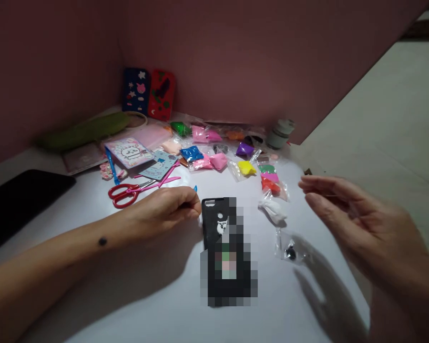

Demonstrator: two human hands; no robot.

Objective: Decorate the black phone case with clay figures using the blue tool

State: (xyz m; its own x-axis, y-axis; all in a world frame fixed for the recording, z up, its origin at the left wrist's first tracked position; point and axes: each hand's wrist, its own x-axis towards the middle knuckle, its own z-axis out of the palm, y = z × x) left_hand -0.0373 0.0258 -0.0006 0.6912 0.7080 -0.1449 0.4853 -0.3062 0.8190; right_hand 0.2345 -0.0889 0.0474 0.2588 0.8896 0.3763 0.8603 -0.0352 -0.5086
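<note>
Closely gathered at the fingertips, a person's left hand (182,205) pinches a small blue-ended item (195,188) just beside the upper left edge of a black phone case (211,236), which lies on a white tabletop (157,281). Most of the item is hidden by the fingers. A white cat face (221,227) shows on the case below its camera opening; the lower part is masked by pixelation. The right hand (361,219) is raised near the table's right edge, half open with fingers bent and the thumb a little apart; whether anything small sits between its fingertips cannot be told. Between that hand and the case lie a knotted white bag (273,212) and, nearer the viewer, a clear bag with a black lump (291,253). Beyond, packets in yellow (246,167), purple (245,149) and blue (192,153) are scattered among others, with red-handled scissors (122,196) at left, beyond the left forearm. At the back, a dark blue case (136,90) and a red case (161,95), both decorated, lean upright against a pink wall (229,62).
</note>
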